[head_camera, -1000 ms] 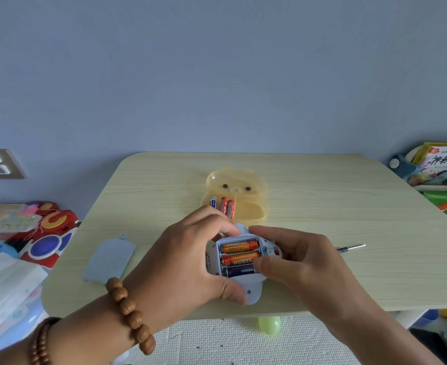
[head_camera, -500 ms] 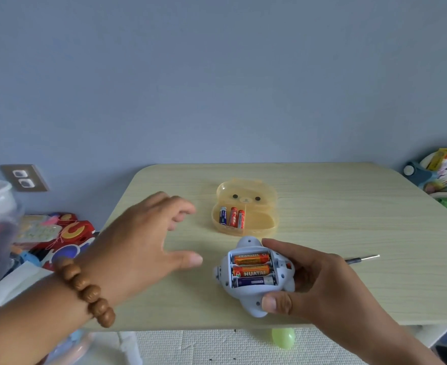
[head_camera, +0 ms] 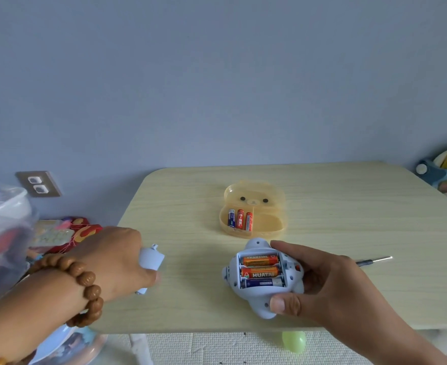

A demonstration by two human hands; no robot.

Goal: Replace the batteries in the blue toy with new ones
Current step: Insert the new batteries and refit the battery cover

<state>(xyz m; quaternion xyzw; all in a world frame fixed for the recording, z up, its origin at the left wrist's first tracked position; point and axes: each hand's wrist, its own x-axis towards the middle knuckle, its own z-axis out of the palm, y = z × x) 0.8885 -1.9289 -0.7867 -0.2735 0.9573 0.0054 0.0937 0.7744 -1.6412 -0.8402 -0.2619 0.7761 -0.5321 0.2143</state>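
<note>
- Closing over the pale blue battery cover (head_camera: 151, 259) at the table's left edge, the left hand (head_camera: 117, 262) has its fingers curled down onto the panel; whether the cover is already lifted or merely pressed against the tabletop cannot be told, since the palm hides most of it.
- The right hand (head_camera: 330, 283) wraps the blue toy (head_camera: 263, 299) from the right side, thumb on its near edge and fingers behind its far side, steadying it underside up just above or on the table (head_camera: 348, 206); contact beneath is hidden.
- The open compartment shows three batteries (head_camera: 262, 272) seated in their slots, two orange and one dark blue.
- The step in hand looks like fetching the cover to close the compartment. To do it well: pinch the cover by its edges, find the small tab end, and seat that end in the toy's slot first before pressing the rest flat.
- Keep the toy level so no cell shifts out.
- Beyond the toy, the yellow bear-faced case (head_camera: 254, 206) holds three more batteries (head_camera: 239, 219) in its left compartment.
- A screwdriver (head_camera: 375, 260) lies just right of the right hand, within reach for the fastening screw, though no screw can be made out.
</note>
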